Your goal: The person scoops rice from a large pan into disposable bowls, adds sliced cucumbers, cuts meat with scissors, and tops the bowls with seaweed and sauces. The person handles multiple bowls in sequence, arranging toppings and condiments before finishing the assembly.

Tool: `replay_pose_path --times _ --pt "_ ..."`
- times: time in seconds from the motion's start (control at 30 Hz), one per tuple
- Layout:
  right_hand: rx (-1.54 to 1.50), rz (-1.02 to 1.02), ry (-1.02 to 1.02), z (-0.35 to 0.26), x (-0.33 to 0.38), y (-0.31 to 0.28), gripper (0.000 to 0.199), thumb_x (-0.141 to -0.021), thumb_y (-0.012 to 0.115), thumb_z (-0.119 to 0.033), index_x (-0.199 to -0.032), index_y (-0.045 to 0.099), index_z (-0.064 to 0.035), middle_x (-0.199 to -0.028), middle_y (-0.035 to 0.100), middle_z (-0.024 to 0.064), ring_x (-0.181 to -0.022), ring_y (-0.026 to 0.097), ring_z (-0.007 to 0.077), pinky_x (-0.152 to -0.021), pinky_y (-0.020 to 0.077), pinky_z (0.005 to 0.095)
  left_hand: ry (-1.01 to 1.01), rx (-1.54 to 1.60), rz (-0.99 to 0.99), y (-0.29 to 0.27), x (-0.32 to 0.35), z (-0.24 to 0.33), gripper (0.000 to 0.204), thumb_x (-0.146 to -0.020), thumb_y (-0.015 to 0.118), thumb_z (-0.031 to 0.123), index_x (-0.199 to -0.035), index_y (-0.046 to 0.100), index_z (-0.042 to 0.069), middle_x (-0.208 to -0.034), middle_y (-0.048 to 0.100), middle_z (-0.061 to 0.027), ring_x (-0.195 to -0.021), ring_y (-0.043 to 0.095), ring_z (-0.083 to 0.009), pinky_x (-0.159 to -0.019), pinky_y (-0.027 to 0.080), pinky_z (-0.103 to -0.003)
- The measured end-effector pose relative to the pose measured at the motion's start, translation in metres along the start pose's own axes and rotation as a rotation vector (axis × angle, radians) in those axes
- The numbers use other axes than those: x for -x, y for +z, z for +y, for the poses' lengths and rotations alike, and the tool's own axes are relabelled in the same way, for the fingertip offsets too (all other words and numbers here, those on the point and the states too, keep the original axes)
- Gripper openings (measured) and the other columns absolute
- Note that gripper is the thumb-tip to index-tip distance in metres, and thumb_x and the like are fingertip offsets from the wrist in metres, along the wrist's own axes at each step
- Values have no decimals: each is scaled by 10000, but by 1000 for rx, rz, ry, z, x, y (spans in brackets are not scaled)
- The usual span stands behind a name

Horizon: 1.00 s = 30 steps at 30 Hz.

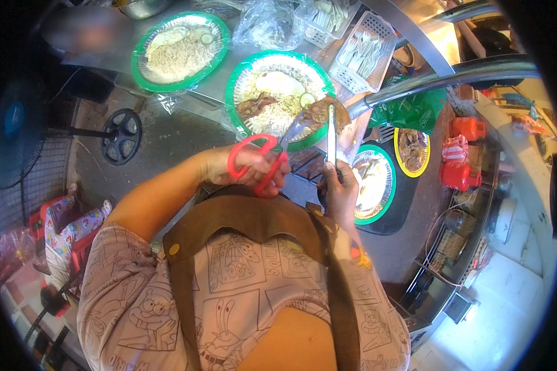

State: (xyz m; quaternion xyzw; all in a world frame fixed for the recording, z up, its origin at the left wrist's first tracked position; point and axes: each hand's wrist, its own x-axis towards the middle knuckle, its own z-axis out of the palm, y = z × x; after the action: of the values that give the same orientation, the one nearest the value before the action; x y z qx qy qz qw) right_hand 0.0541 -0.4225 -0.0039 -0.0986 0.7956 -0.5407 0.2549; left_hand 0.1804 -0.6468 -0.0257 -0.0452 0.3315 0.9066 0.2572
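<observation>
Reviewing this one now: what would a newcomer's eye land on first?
Probably the red-handled scissors in the left hand, blades pointing at a brown piece of meat. Tongs in the right hand hold that meat over the right edge of a green-rimmed plate. Bright red containers also stand out at the far right.

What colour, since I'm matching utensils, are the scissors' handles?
The scissors' handles are red; they show best in the head view.
</observation>
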Motion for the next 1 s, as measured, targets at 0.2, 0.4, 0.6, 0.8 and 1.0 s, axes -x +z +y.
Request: replay_pose_path --times 0.2,0.4,0.6,0.8,1.0 --pt "-159 -68 64 24 -7 8 193 -954 580 -196 -1028 615 -22 -784 630 34 -559 550 90 -486 408 220 69 287 14 12 -25 -10 480 -832 593 292 -1216 552 7 -1092 624 -157 -1015 624 -280 -942 475 -430" --pt "-66 -58 37 20 -8 11 213 -951 586 -219 -1007 624 -16 -781 640 36 -547 544 89 -480 403 222 216 280 175 16 -44 -19 373 -882 603 204 -1185 561 -10 -1012 641 -125 -930 633 -229 -852 511 -360" --pt "-30 -81 114 11 -11 1 206 -953 579 -216 -996 622 -20 -783 637 41 -553 541 92 -482 398 218 203 246 241 7 -49 -30 385 -856 656 150 -1167 547 -50 -900 624 -100 -857 641 -197 -767 533 -321" --pt "-276 -115 166 -4 -6 -2 181 -947 581 -197 -987 620 -26 -797 627 42 -559 540 98 -497 406 224 72 -23 322 13 -8 -16 514 -837 662 226 -1258 478 -4 -981 580 -90 -924 622 -201 -808 499 -323" --pt "-123 -267 148 -5 -4 6 180 -944 587 -191 -1005 625 -26 -801 622 37 -574 555 92 -501 411 223 -43 -946 506 1 12 -11 635 -779 654 242 -1313 428 -17 -1114 580 -111 -1007 598 -191 -848 479 -317"
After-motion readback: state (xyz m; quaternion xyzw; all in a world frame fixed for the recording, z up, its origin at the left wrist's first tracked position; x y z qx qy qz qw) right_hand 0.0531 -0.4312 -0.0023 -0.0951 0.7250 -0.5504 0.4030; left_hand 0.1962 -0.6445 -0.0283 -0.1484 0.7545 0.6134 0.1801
